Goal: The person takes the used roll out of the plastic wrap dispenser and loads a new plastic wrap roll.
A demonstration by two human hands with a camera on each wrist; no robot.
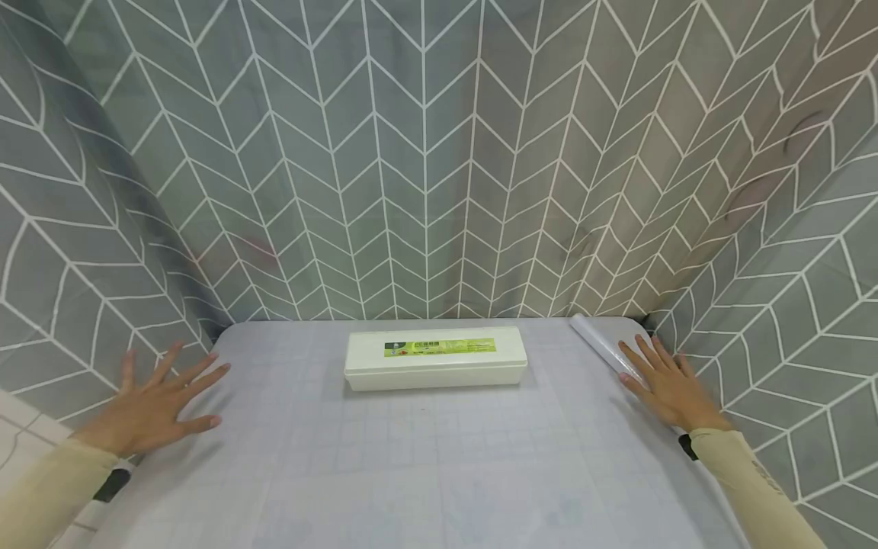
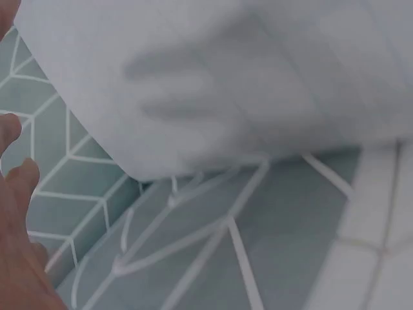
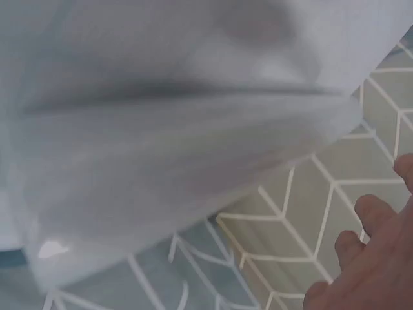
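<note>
In the head view my left hand hovers by the table's left edge with its fingers spread and nothing in it. My right hand, fingers also spread, is at the right edge and overlaps the near part of a roll of plastic wrap. The shiny, translucent roll lies slantwise and fills much of the right wrist view, with the right fingers off to its side. Between the hands, towards the back, lies a long white plastic-wrap box with its lid down and a green label on top.
A pale, faintly checked cloth covers the table. Grey curtains with white chevron lines hang close behind it and along both sides. White floor tiles show at the lower left.
</note>
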